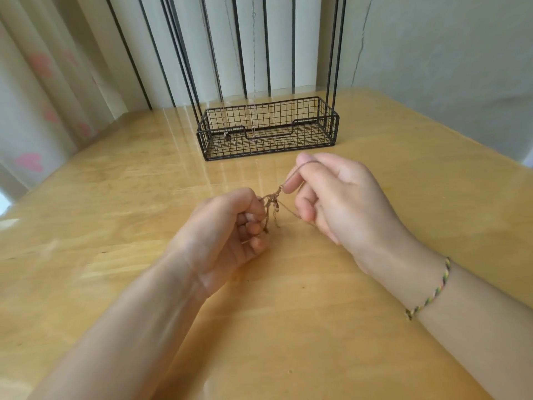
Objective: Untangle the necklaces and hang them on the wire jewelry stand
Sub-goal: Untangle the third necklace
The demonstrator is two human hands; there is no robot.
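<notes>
A small knot of thin gold-brown necklace chains (271, 201) hangs between my two hands, just above the wooden table (375, 180). My left hand (230, 229) pinches the knot's left side with curled fingers. My right hand (331, 194) pinches a strand that loops over its index finger and runs down to the knot. Behind them stands the black wire jewelry stand (268, 131), with its basket base on the table and its uprights rising out of view. Thin chains hang down into the basket; a small pendant (227, 136) dangles at its left front.
The table's back edge meets a pale wall and a curtain with pink hearts (37, 111) on the left. A braided cord bracelet (429, 290) circles my right wrist. Bare glossy tabletop lies around and in front of my hands.
</notes>
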